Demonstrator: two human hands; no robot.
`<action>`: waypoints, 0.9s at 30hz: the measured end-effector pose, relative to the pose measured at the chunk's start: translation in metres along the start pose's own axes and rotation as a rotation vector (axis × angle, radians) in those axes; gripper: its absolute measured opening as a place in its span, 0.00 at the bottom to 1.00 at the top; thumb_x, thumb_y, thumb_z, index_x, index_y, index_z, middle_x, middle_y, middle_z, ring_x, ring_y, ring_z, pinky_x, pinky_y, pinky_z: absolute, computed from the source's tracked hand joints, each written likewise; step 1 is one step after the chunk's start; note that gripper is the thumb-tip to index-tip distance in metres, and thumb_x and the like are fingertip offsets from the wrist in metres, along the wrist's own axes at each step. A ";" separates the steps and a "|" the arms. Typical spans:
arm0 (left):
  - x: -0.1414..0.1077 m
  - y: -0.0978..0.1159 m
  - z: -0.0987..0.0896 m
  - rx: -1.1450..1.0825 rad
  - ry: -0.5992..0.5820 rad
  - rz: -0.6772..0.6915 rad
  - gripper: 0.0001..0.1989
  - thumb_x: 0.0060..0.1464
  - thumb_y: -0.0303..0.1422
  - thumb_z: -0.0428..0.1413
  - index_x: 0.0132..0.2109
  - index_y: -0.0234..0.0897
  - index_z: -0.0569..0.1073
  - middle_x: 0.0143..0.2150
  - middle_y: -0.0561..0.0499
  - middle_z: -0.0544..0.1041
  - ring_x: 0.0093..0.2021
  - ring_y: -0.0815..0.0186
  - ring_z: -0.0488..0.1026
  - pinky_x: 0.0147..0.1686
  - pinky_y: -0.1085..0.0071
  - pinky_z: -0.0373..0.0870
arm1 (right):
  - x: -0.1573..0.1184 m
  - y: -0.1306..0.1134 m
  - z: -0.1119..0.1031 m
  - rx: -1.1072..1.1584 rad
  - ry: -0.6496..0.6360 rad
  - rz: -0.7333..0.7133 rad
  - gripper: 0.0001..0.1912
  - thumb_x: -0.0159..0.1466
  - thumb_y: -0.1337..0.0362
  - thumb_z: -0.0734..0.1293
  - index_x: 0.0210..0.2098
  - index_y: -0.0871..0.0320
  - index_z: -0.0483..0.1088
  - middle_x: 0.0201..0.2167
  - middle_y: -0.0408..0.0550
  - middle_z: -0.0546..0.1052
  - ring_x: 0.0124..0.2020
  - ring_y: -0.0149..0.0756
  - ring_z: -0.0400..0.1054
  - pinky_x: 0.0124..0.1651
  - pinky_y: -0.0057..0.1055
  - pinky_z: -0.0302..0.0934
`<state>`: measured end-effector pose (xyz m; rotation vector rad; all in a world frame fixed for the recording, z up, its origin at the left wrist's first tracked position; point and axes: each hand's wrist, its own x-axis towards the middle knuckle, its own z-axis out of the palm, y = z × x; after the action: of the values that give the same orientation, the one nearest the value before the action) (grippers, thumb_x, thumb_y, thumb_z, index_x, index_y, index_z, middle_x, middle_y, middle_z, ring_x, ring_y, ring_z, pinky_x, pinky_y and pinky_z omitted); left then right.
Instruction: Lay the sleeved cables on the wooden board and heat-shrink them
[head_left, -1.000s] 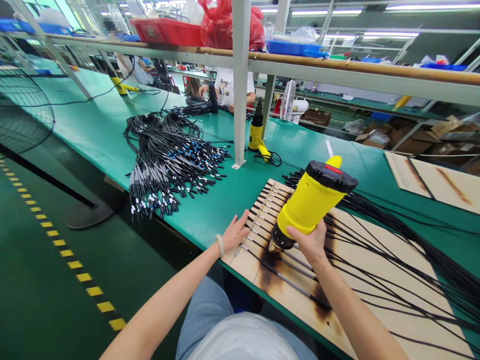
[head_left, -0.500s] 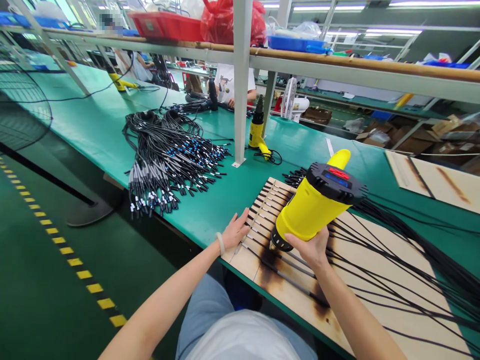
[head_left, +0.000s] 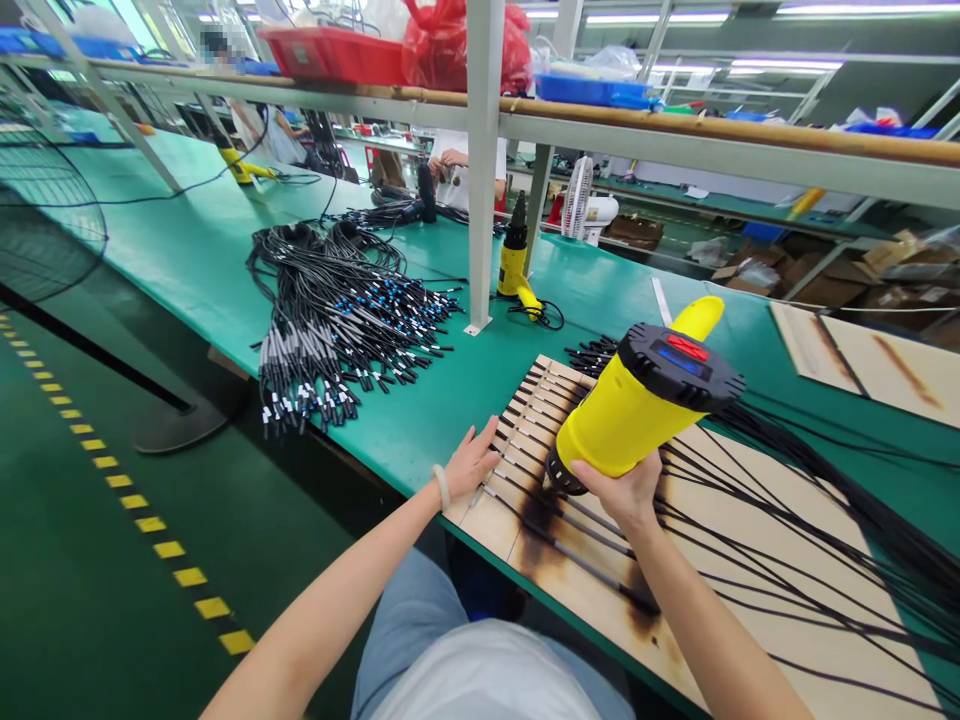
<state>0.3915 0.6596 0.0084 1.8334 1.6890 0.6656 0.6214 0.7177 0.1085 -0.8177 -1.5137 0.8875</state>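
My right hand [head_left: 624, 492] is wrapped round a yellow heat gun [head_left: 619, 415] with a black rear cap and a small display. Its black nozzle end points down at black cables [head_left: 585, 565] laid side by side on a scorched wooden board [head_left: 757, 610]. My left hand [head_left: 471, 462] lies on the board's left edge, fingers spread, touching the strip that crosses the cable ends. That hand grips nothing visible. Dark burn marks show on the wood below the nozzle.
On the green table [head_left: 397, 425] lies a large bundle of cables [head_left: 337, 310] at the left. A second heat gun [head_left: 513, 265] stands beside a white post [head_left: 484, 170]. A shelf [head_left: 712, 125] crosses above. A person's hands [head_left: 450, 160] show across the table.
My right hand has tilted and shifted the heat gun slightly to the right. My left hand stays in place. Across the table, the other person's hands have risen.
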 end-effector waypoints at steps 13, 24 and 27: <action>0.000 0.000 -0.001 0.016 0.003 -0.001 0.35 0.63 0.49 0.29 0.70 0.36 0.36 0.72 0.47 0.42 0.70 0.62 0.43 0.69 0.58 0.33 | -0.002 0.011 -0.004 0.002 0.002 0.023 0.27 0.41 0.58 0.78 0.38 0.56 0.69 0.34 0.49 0.77 0.33 0.45 0.73 0.39 0.46 0.70; 0.001 -0.003 0.001 -0.011 0.006 -0.002 0.33 0.63 0.44 0.34 0.70 0.42 0.32 0.72 0.50 0.44 0.70 0.62 0.43 0.68 0.56 0.33 | 0.003 0.004 -0.007 0.023 0.018 0.018 0.25 0.40 0.58 0.77 0.36 0.55 0.70 0.33 0.48 0.78 0.35 0.47 0.73 0.41 0.46 0.71; 0.001 -0.003 0.001 -0.005 0.011 0.001 0.33 0.63 0.46 0.32 0.70 0.41 0.33 0.72 0.51 0.43 0.70 0.63 0.42 0.68 0.58 0.32 | -0.002 0.007 -0.011 0.033 -0.035 0.017 0.24 0.41 0.57 0.77 0.36 0.55 0.71 0.32 0.49 0.78 0.32 0.47 0.73 0.38 0.45 0.71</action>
<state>0.3896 0.6605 0.0053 1.8300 1.6917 0.6810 0.6328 0.7204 0.1024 -0.7958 -1.5205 0.9413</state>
